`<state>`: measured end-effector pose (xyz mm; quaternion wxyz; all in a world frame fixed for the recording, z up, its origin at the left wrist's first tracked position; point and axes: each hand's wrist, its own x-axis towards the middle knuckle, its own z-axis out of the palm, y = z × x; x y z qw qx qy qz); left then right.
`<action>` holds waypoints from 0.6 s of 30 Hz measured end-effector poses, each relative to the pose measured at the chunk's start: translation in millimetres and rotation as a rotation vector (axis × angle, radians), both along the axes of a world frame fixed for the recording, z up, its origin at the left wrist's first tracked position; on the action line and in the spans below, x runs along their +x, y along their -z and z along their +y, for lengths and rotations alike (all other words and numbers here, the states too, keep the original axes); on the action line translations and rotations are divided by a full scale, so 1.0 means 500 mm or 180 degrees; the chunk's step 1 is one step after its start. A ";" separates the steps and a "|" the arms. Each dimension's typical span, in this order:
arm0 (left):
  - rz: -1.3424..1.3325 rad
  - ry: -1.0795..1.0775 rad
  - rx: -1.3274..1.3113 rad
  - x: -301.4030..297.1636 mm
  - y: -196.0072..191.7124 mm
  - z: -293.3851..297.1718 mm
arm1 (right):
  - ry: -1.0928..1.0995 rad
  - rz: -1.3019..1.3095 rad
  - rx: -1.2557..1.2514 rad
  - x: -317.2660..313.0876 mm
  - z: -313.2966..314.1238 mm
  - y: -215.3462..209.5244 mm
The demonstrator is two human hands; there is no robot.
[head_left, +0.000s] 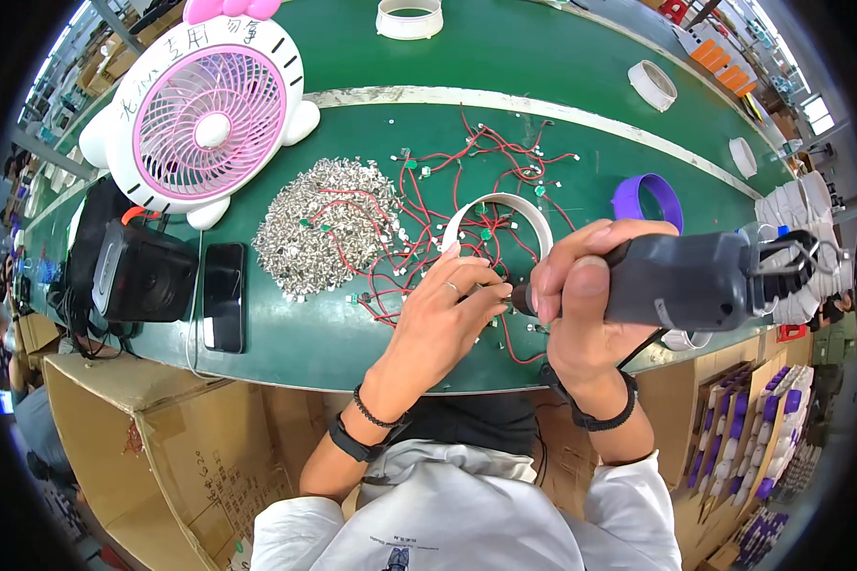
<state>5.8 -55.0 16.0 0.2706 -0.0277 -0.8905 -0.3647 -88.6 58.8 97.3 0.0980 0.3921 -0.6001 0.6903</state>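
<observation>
My right hand (590, 295) is wrapped round a dark grey electric screwdriver (681, 283), held nearly level with its tip pointing left. A metal hanging hook shows at its far right end. My left hand (448, 309), fingers bent together, grips a white plastic ring (505, 202) that stands on edge. The fingers hide the lower part of this ring and meet close to the screwdriver's tip, so the exact contact is hidden. Beyond both hands lie tangled red wires (467, 157) with small green and white parts. A heap of small silvery screws (324, 228) sits left of them.
A purple ring (646, 198) stands right of the wires, near stacked white rings (809, 238). At the left are a pink and white fan (209, 124), a black speaker (148, 271) and a phone (224, 297). Cardboard boxes (181, 447) stand below the green table's (371, 366) near edge.
</observation>
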 end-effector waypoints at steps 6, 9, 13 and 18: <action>0.0038 0.0037 0.0117 0.002 0.004 -0.003 | -0.0095 0.0195 0.0140 0.003 0.000 -0.001; 0.0047 0.0094 0.0198 0.003 0.005 -0.005 | -0.0111 0.0235 0.0153 0.002 0.000 -0.001; 0.0108 0.0093 0.0187 0.001 0.002 -0.005 | -0.0107 0.0287 0.0117 -0.002 0.004 -0.015; -0.0013 -0.0004 0.0320 -0.003 0.008 -0.001 | 0.0010 -0.0145 -0.0672 0.002 0.016 -0.063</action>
